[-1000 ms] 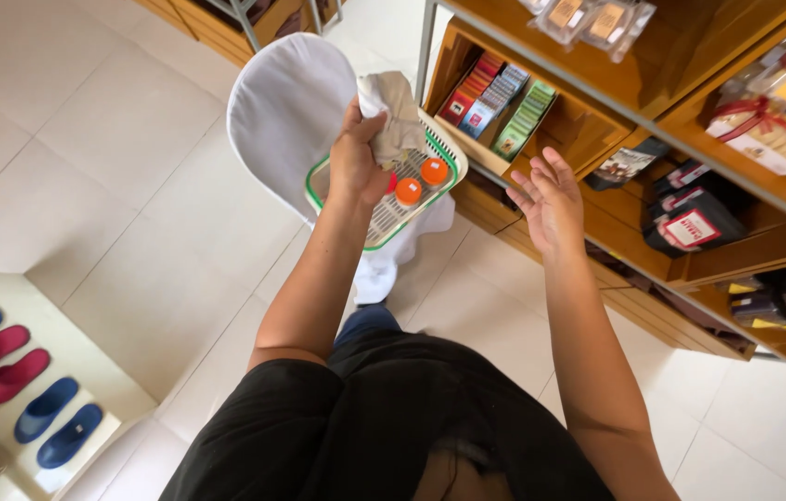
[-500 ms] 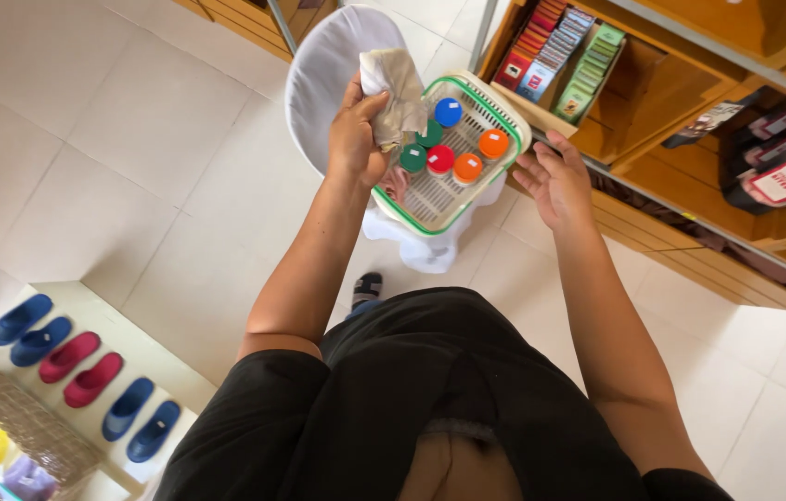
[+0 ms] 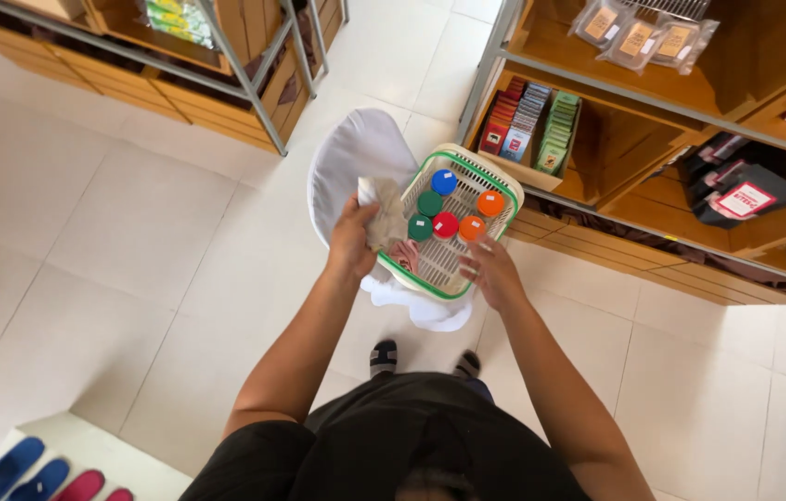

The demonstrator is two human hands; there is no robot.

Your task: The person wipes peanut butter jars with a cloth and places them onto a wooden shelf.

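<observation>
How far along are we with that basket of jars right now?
Done: six capped jars, blue, two green, red, two orange, stand inside the basket. In hand: the left hand grips the basket's rim with a crumpled cloth; the right hand rests at its near edge, over a white cloth. Left: the basket is not yet on the wooden shelf beside it.

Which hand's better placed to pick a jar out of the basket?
Right. The right hand is free, resting at the basket rim right next to the orange-lidded jar. The left hand is occupied, gripping a crumpled cloth against the basket's far edge.
</observation>
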